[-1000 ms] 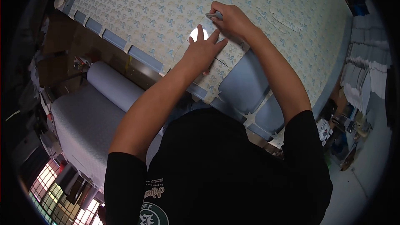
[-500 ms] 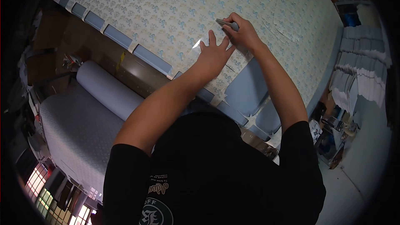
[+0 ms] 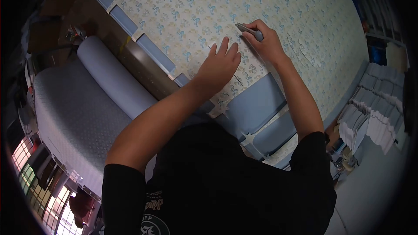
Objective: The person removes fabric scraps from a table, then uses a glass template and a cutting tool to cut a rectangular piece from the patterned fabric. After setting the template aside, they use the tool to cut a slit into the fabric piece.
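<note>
My left hand (image 3: 220, 63) lies with its fingers stretched out on a pale fabric (image 3: 183, 13) printed with small blue and beige figures. My right hand (image 3: 268, 43) grips a grey-handled utility knife (image 3: 257, 35), its narrow pointed end aimed left, at or just above the fabric. A thin dark slit (image 3: 238, 79) shows in the fabric below my left hand. Closer to my body, cut-out openings bare a blue-grey surface (image 3: 257, 102). Whether a clear sheet lies beneath my left palm is hard to make out now.
A large roll of lilac-grey material (image 3: 111, 76) lies left of the table, beside a quilted grey cover (image 3: 69, 100). Stacks of folded white and grey cloth (image 3: 379, 87) stand to the right. Another person (image 3: 81, 204) appears at the lower left.
The view has turned, and the fabric appears shifted. My right hand has moved slightly right with the knife. The fingers of my left hand are less widely spread, and the bright glare beside them has gone.
</note>
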The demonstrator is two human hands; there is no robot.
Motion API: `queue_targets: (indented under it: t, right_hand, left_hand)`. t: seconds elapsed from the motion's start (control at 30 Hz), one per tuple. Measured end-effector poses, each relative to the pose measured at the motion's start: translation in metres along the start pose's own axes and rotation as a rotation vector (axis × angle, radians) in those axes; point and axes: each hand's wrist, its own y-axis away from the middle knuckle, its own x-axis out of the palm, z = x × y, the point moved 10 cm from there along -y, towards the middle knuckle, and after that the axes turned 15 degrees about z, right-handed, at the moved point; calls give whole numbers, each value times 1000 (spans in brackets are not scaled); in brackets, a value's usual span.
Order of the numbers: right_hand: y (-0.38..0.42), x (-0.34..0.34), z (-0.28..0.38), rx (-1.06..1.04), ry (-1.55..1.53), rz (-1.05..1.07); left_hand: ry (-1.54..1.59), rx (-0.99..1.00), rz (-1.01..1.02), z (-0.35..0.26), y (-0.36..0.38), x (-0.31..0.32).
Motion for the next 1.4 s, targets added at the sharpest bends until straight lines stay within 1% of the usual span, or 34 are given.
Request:
queue_targets:
  t: [0.07, 0.1, 0.13, 0.17, 0.2, 0.23, 0.27, 0.3, 0.33, 0.37, 0.43, 0.47, 0.53, 0.57, 0.63, 0.7, 0.77, 0.93, 1.03, 1.13, 1.27, 1.33, 1.4]
  right_hand:
    - [-9, -10, 3, -41, 32, 75]
    - [-16, -11, 6, -80, 55, 158]
    - [-23, -11, 10, -120, 78, 244]
    - [-29, -16, 9, -129, 81, 268]
    - [-37, -15, 11, -165, 104, 354]
    - [-45, -13, 16, -201, 124, 435]
    - [-52, -16, 21, -212, 121, 446]
    - [-56, -14, 27, -234, 166, 517]
    - [-58, -11, 33, -255, 213, 586]
    - [-62, -15, 40, -262, 210, 594]
    - [-65, -9, 48, -282, 315, 684]
    - [-69, -8, 48, -287, 314, 688]
    - [-71, -2, 57, -409, 328, 727]
    - [-72, -1, 57, -411, 328, 736]
    - [-75, 3, 58, -359, 421, 795]
    - [-76, 7, 63, -382, 447, 817]
    - [-77, 10, 68, -406, 475, 834]
    - [-76, 16, 74, -451, 499, 874]
    - [-77, 21, 74, -424, 529, 890]
    - [-77, 22, 76, -450, 573, 885]
    - [-79, 18, 66, -404, 524, 925]
    - [-84, 14, 53, -366, 400, 908]
    - [-85, 12, 45, -370, 355, 888]
  left_hand:
    - [-59, -112, -83, -3, 8, -11]
    - [-48, -131, -83, -6, 8, -16]
    - [30, -229, 135, -1, 3, 0]
    - [113, -324, 356, 1, 7, 20]
    - [124, -344, 357, -1, 10, 22]
    - [156, -411, 383, 2, 17, 29]
    - [186, -474, 412, 5, 25, 36]
    - [190, -485, 418, 3, 31, 42]
    - [97, -527, 284, 4, 37, 32]
    - [2, -564, 149, 3, 42, 21]
    - [-24, -586, 175, -2, 47, 23]
    - [-51, -599, 192, -2, 48, 23]
    - [-21, -606, 207, 0, 49, 26]
    - [9, -608, 220, 0, 50, 29]
    - [17, -612, 238, 1, 51, 26]
    - [28, -621, 256, 2, 53, 27]
    - [45, -618, 216, 2, 53, 25]
    - [64, -633, 208, 3, 54, 27]
    - [89, -642, 207, 5, 55, 28]
    - [99, -640, 201, 5, 55, 27]
    - [98, -635, 193, 4, 56, 28]
    - [125, -638, 191, 5, 56, 25]
    - [154, -640, 194, 5, 56, 25]
